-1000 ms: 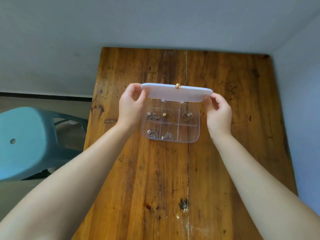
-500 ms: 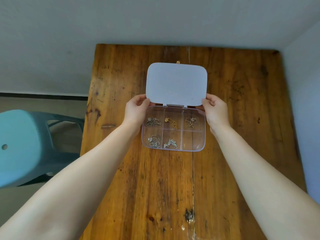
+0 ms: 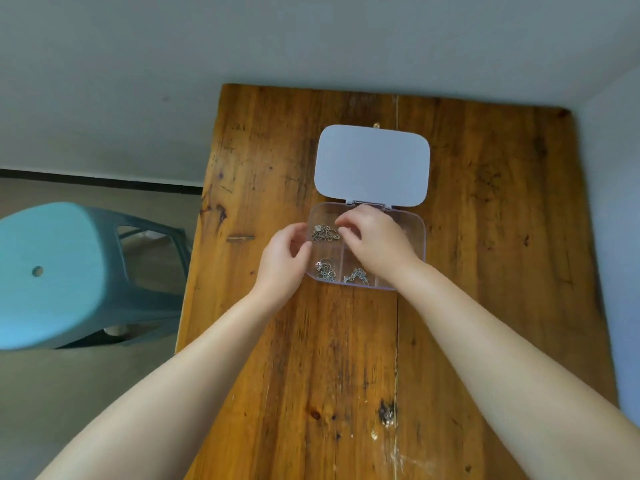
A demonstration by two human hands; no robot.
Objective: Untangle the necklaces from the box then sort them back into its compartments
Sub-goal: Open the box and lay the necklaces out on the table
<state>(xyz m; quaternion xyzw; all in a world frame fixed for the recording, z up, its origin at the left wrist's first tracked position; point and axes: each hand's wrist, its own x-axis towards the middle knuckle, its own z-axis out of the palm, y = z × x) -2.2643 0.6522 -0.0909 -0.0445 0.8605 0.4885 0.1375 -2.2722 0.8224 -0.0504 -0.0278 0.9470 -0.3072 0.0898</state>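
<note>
A clear plastic box (image 3: 417,233) with six compartments lies open on the wooden table, its white lid (image 3: 372,164) flat behind it. Silver necklaces sit in the back left compartment (image 3: 323,233), the front left compartment (image 3: 325,270) and the front middle compartment (image 3: 356,276). My right hand (image 3: 375,242) reaches over the box's middle, fingertips at the back middle compartment and covering what lies there. Whether it grips a necklace I cannot see. My left hand (image 3: 282,261) rests against the box's left wall with its fingers curled and apart.
The wooden table (image 3: 485,271) stretches from the wall towards me, with its left edge close beside the box. A teal plastic stool (image 3: 52,271) stands on the floor to the left. A pale wall runs along the table's right side.
The lid has been laid fully open and flat. Both hands left the lid's corners; my right hand moved into the box and my left hand dropped to the box's left wall.
</note>
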